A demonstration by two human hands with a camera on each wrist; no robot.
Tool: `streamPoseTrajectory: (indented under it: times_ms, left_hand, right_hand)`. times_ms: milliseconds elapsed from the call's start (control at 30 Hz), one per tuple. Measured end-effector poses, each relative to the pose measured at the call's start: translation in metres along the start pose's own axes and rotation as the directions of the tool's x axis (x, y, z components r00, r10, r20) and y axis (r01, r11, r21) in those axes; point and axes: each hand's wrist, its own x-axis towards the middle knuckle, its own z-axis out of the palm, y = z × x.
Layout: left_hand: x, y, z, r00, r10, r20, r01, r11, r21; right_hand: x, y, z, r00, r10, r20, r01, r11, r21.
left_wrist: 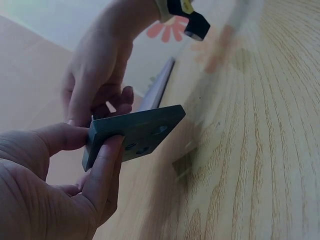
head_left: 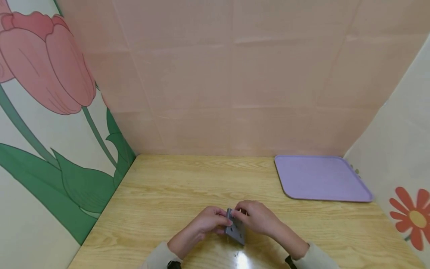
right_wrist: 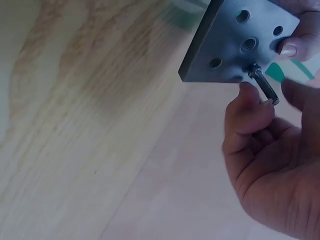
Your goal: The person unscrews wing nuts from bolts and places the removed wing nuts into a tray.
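Note:
My left hand (head_left: 212,221) pinches a thick grey metal plate (head_left: 236,229) by one edge between thumb and fingers, holding it tilted above the table. Several round holes pass through the plate; the middle one shows thread in the right wrist view. A small metal screw (right_wrist: 264,85) sticks out from the plate's face near a corner. Around it curl the thumb and forefinger of my right hand (head_left: 258,218), the forefinger against the screw's side and the thumb close to its outer end. In the left wrist view the plate (left_wrist: 135,131) hides the screw.
A purple tray (head_left: 324,179) lies at the back right of the wood-grain table (head_left: 188,179). Behind the table rises a pinkish cloth backdrop (head_left: 231,82). Flower-printed panels stand at the left (head_left: 84,149) and right (head_left: 379,157).

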Motion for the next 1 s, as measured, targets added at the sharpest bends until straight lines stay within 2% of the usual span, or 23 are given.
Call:
streamPoseTrajectory:
  times_ms: [100, 200, 333, 467, 600, 867, 1000]
  left_hand:
    - [-0.0006, 0.0008, 0.0002, 1.000, -0.005, -0.002, 0.005, 1.000, -0.001]
    - [-0.0016, 0.0020, 0.0003, 1.000, -0.006, 0.003, 0.006, 1.000, -0.003]
    - [-0.0034, 0.0037, 0.0006, 1.000, -0.012, 0.008, 0.012, 1.000, -0.005]
    - [-0.0042, 0.0046, 0.0003, 1.000, -0.016, 0.010, 0.016, 1.000, -0.003]
    - [-0.0037, 0.0040, -0.0004, 1.000, -0.007, 0.016, 0.007, 1.000, -0.004]
    - [-0.0030, 0.0021, -0.0012, 1.000, -0.004, 0.017, 0.004, 1.000, -0.009]
    - [-0.0028, 0.0024, -0.0018, 1.000, -0.018, 0.017, 0.018, 1.000, -0.006]
  right_hand:
    - [0.0002, -0.0006, 0.0007, 0.995, 0.099, 0.020, -0.099, 0.994, 0.038]
    - [-0.0010, -0.0006, 0.0023, 0.980, 0.192, 0.046, -0.194, 0.979, 0.064]
    - [-0.0022, 0.0007, 0.0054, 0.963, 0.251, 0.101, -0.264, 0.954, 0.142]
    - [-0.0016, 0.0010, 0.0077, 0.956, 0.240, 0.168, -0.274, 0.935, 0.226]
    - [-0.0009, 0.0000, 0.0090, 0.955, 0.228, 0.188, -0.270, 0.932, 0.243]
    - [-0.0010, -0.0030, 0.0084, 0.946, 0.241, 0.216, -0.290, 0.928, 0.234]
    - [-0.0004, -0.0034, 0.0079, 0.958, 0.223, 0.181, -0.253, 0.953, 0.165]
